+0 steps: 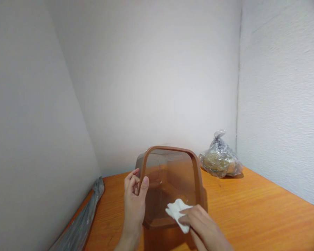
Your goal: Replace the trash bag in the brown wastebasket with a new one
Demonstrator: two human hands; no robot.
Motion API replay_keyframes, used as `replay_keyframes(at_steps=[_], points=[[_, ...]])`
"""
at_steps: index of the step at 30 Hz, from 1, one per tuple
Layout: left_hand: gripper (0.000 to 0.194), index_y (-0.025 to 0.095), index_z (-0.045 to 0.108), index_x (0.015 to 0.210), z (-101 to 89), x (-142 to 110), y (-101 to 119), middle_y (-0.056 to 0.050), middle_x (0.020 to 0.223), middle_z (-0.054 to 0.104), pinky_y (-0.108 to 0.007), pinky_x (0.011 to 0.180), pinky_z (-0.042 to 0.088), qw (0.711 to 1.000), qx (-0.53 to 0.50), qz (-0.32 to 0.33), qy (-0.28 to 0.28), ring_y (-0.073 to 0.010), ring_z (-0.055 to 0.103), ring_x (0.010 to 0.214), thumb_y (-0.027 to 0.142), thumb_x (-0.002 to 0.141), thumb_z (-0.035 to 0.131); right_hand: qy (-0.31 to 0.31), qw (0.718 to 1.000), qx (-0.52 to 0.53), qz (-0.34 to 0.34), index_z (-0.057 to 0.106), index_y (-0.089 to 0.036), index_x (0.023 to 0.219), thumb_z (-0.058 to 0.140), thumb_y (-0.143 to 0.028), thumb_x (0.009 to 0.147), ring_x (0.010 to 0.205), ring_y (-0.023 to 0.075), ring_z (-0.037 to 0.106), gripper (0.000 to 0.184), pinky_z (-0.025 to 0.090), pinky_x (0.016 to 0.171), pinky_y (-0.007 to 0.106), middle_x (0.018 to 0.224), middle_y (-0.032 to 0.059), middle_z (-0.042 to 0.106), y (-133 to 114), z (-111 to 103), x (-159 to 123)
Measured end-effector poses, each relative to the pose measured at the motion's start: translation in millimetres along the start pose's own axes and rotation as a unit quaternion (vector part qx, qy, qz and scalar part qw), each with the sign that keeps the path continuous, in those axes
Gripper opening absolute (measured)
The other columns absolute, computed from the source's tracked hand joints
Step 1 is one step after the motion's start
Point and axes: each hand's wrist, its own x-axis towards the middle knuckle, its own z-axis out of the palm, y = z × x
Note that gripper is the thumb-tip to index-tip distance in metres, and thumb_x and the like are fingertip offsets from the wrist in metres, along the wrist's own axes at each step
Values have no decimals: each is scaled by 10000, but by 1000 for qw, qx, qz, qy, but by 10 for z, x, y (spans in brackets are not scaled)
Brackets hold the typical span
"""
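A brown see-through plastic container (170,164) is tipped up on the orange wooden table (251,209), its open side facing me. My left hand (134,198) grips the container's left rim, thumb inside and fingers curled round the edge. My right hand (201,225) presses a folded white tissue (178,211) against the inside of the container near its lower rim, fingers closed on the tissue.
A knotted clear plastic bag (219,160) with brownish contents lies at the back right by the wall corner. A long grey wrapped bundle (81,219) lies along the left wall. White walls enclose the table on the left, back and right.
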Motion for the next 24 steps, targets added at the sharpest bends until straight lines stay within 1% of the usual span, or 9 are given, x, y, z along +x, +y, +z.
replay_keyframes(at_steps=[2,4,7,9,11,13,16,20,24], points=[[437,204,621,817,12,-30,5,-92,1285,549,-354,1068,405,1000,16,18,-2,-248,511,1241,640,825,630,19,992,121,14,614,-216,965,391,16,851,858,163,634,341,531,762,284,911,26,692,-193,-32,182],[423,211,650,882,36,-69,7,-83,1282,552,-345,1047,416,1000,7,21,-11,-239,513,1228,630,847,611,59,979,195,19,614,-224,991,404,-1,877,942,155,625,327,514,821,284,990,26,687,-371,-124,451],[415,212,669,941,51,-97,36,-70,1262,572,-321,1010,438,999,-43,-8,-14,-227,541,1191,610,827,652,85,974,210,-9,619,-237,1095,425,-4,895,1116,164,574,364,459,991,334,1170,42,660,-571,-193,778],[434,205,672,954,27,-79,87,-59,1181,614,-302,967,464,996,-77,-40,2,-218,575,1134,606,791,693,54,976,207,-29,628,-234,1073,433,11,884,1050,157,594,366,480,960,320,1119,31,682,-644,-124,821],[440,201,672,970,-26,-36,154,-39,1076,655,-288,902,498,990,-114,-80,15,-199,615,1035,591,771,719,30,981,171,-89,637,-220,1033,466,-18,888,961,165,613,302,524,873,306,1082,36,706,-650,15,714],[432,199,672,975,-97,18,209,-18,993,684,-280,833,524,980,-159,-118,26,-180,642,929,562,754,745,46,983,89,-152,644,-188,1077,498,-77,908,968,193,626,250,555,840,315,1113,85,714,-573,145,524],[449,189,676,996,-204,107,220,-23,976,714,-298,798,547,962,-219,-160,27,-184,669,868,524,719,791,67,982,-52,-171,649,-141,1147,473,-118,938,1050,230,628,273,568,890,352,1168,147,700,-318,157,252],[487,174,688,1056,-268,240,132,-66,1112,720,-302,831,551,958,-231,-169,9,-200,681,947,510,721,799,47,961,-197,-189,671,-131,1055,429,-118,969,1204,266,554,258,529,969,404,1292,136,650,130,-205,64],[417,192,678,1064,-254,376,98,-61,1190,702,-283,847,551,961,-222,-164,5,-199,672,1011,493,783,747,121,951,-237,-159,635,-159,1112,479,-66,934,1224,288,532,254,484,968,446,1300,137,618,507,-676,-66]])
